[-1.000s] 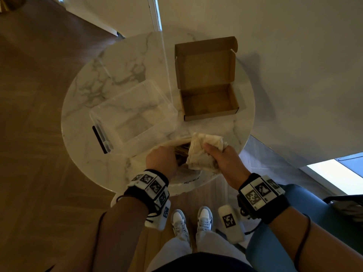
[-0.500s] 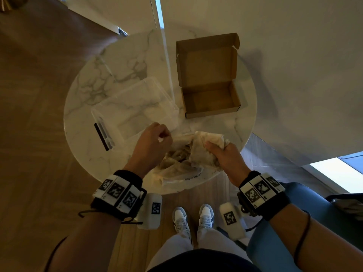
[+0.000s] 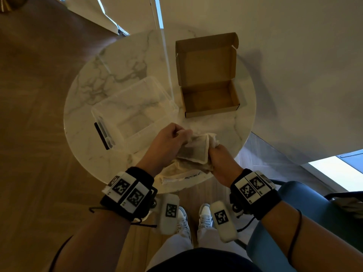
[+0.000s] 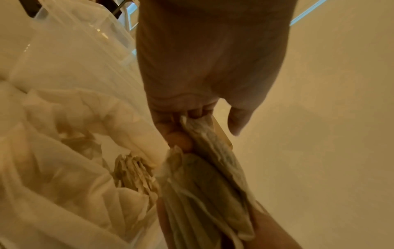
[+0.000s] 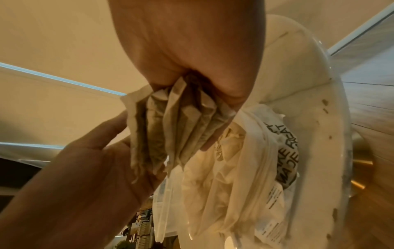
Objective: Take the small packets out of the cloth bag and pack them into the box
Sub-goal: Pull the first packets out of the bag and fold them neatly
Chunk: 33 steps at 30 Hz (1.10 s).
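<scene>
Both my hands hold a bundle of several small tan packets (image 3: 196, 149) just above the cloth bag (image 3: 182, 172), which lies crumpled at the table's near edge. My right hand (image 3: 213, 153) grips the bundle's right side; in the right wrist view the packets (image 5: 172, 128) fan out of its fist. My left hand (image 3: 181, 134) pinches the bundle's upper left edge, seen close up in the left wrist view as fingertips (image 4: 179, 139) on the packets (image 4: 211, 160). The open cardboard box (image 3: 210, 101) stands empty beyond the hands, lid tilted back.
A clear plastic container (image 3: 133, 112) sits left of the box, close to my left hand. The round marble table (image 3: 117, 71) is small, with wooden floor all round. A blue chair (image 3: 306, 209) stands at the right, by my right arm.
My left hand came out of the cloth bag, swung left, then came back to take the packet bundle held by my right hand. The bundle now sits higher, clear of the bag.
</scene>
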### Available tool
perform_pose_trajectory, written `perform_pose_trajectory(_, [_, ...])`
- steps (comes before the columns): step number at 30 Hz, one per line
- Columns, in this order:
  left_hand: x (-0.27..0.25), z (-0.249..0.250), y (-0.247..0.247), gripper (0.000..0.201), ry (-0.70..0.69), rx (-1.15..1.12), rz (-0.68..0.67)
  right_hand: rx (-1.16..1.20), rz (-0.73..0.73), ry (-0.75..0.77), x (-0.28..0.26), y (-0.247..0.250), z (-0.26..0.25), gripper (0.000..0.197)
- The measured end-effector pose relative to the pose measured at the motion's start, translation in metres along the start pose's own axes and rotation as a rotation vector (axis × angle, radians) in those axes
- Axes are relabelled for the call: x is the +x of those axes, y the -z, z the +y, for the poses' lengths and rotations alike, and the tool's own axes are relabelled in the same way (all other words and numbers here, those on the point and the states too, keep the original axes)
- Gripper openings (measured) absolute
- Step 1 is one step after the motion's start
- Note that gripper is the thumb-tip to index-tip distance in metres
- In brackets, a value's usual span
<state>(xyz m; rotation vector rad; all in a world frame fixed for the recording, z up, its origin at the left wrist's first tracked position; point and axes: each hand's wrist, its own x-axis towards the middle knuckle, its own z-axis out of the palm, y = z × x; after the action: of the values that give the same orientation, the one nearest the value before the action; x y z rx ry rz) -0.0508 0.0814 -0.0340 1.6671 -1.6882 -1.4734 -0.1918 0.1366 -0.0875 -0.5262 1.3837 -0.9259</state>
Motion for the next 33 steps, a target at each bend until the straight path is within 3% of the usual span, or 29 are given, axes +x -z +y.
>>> perform_pose_trajectory(4, [-0.001, -0.005, 0.009, 0.025, -0.043, 0.230, -0.049, -0.001, 0.079, -0.039, 0.002, 0.000, 0.002, 0.035])
perform_pose_trajectory(8, [-0.004, 0.008, 0.023, 0.027, -0.289, 0.234, 0.060, 0.009, 0.038, 0.025, 0.000, 0.001, -0.002, 0.022])
perform_pose_trajectory(10, [-0.004, 0.019, 0.030, 0.025, -0.365, 0.161, 0.018, -0.012, 0.051, 0.030, 0.003, 0.001, -0.004, 0.021])
perform_pose_trajectory(14, [0.001, 0.024, 0.033, 0.023, -0.449, 0.343, -0.027, 0.002, 0.084, 0.047, 0.006, -0.003, -0.003, 0.021])
perform_pose_trajectory(16, [0.000, 0.024, 0.031, 0.023, -0.494, 0.435, -0.043, 0.004, 0.032, 0.031, 0.006, -0.006, -0.003, 0.015])
perform_pose_trajectory(19, [-0.005, 0.020, 0.022, 0.011, -0.511, 0.461, -0.106, 0.028, 0.001, 0.006, 0.004, -0.005, -0.004, 0.011])
perform_pose_trajectory(21, [-0.009, 0.015, 0.015, 0.005, -0.478, 0.440, -0.146, 0.072, -0.007, -0.023, 0.004, -0.004, -0.005, 0.020])
perform_pose_trajectory(23, [-0.009, 0.007, 0.011, 0.010, -0.425, 0.436, -0.091, 0.102, -0.007, -0.029, 0.003, -0.005, -0.007, 0.026])
perform_pose_trajectory(27, [0.003, 0.005, 0.027, 0.011, -0.445, 0.530, 0.250, 0.010, 0.058, -0.035, 0.005, -0.006, -0.008, 0.026])
perform_pose_trajectory(33, [0.014, 0.017, 0.033, 0.018, -0.671, 0.814, 0.180, -0.004, -0.043, -0.020, 0.002, -0.007, -0.006, 0.018])
